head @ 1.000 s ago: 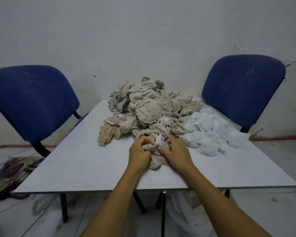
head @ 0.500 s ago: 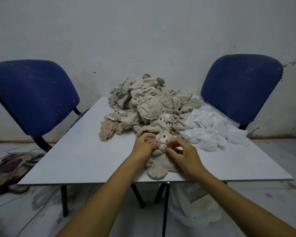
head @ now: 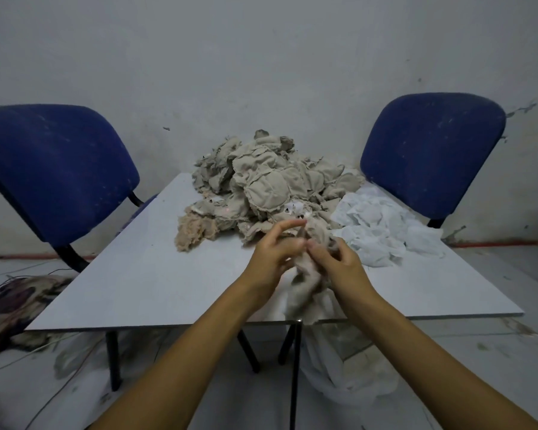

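Observation:
A beige cloth piece [head: 305,283] hangs between my hands above the near edge of the white table [head: 156,283]; it is blurred. My left hand [head: 274,259] pinches its upper part, with the forefinger stretched out over it. My right hand [head: 339,268] grips the cloth from the right, fingers curled round it. Behind my hands a big heap of beige cloth pieces [head: 267,187] fills the far middle of the table. A pile of white cloth pieces [head: 382,228] lies to its right.
Two blue chairs stand at the table, one left [head: 53,169] and one right [head: 432,150], against a grey wall. A patterned cushion [head: 16,302] and loose wires lie on the floor at left. White cloth or a bag [head: 348,367] hangs below the table's front edge.
Both hands have lifted the beige piece off the table and drawn it toward me. It lay flat under my fingers before; now it hangs bunched between them.

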The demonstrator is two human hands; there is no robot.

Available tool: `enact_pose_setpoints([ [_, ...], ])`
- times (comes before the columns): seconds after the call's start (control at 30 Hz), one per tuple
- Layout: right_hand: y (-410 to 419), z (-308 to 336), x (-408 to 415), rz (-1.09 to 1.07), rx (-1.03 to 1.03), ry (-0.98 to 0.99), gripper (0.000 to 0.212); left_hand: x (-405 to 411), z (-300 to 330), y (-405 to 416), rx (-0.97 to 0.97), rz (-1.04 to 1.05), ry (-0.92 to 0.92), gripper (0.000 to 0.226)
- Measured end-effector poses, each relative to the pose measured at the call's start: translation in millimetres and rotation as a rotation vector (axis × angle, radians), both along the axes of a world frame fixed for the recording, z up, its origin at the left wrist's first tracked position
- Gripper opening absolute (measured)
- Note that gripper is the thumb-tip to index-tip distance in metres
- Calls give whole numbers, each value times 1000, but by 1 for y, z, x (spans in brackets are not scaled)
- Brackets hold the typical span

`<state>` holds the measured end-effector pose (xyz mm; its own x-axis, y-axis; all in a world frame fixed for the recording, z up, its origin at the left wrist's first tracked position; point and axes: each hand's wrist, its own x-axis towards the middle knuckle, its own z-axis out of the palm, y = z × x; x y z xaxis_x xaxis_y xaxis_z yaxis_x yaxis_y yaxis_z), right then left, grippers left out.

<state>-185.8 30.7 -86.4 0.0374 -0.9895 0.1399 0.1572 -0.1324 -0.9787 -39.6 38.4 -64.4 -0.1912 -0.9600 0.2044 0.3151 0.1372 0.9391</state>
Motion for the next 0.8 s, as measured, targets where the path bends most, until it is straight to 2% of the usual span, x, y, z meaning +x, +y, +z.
enact_pose_setpoints([
  [0.07,-4,-2,-4,-23,32,-47,23,0,0,0,10,44,-38,24],
  [0.13,-9,-3,-6,-2,35,-95,18,1,-5,-5,-88,287,-269,24],
  [0.2,-13,-1,-6,33,66,-161,21,1,-9,-9,-103,348,-420,26],
  [0.3,-18,-1,-7,108,85,-216,33,4,-9,-11,55,187,-287,34],
  [0.37,-16,-3,-7,45,-34,-7,42,5,-11,-13,21,290,-261,29],
  [0.43,-13,-5,-11,-154,-338,358,51,7,-16,-16,-58,463,-345,23],
  [0.5,-12,-6,-17,-335,-727,656,46,8,-18,-16,-91,549,-405,19],
  [0.57,-11,-3,-20,-280,-968,824,33,8,-18,-15,-85,559,-410,18],
  [0.67,-7,-2,-17,-146,-992,936,32,4,-13,-13,-42,554,-361,13],
  [0.73,-5,-4,-17,-115,-913,976,32,4,-10,-12,11,568,-312,13],
  [0.8,-4,-5,-16,-20,-784,1018,39,7,-6,-11,0,599,-355,14],
])
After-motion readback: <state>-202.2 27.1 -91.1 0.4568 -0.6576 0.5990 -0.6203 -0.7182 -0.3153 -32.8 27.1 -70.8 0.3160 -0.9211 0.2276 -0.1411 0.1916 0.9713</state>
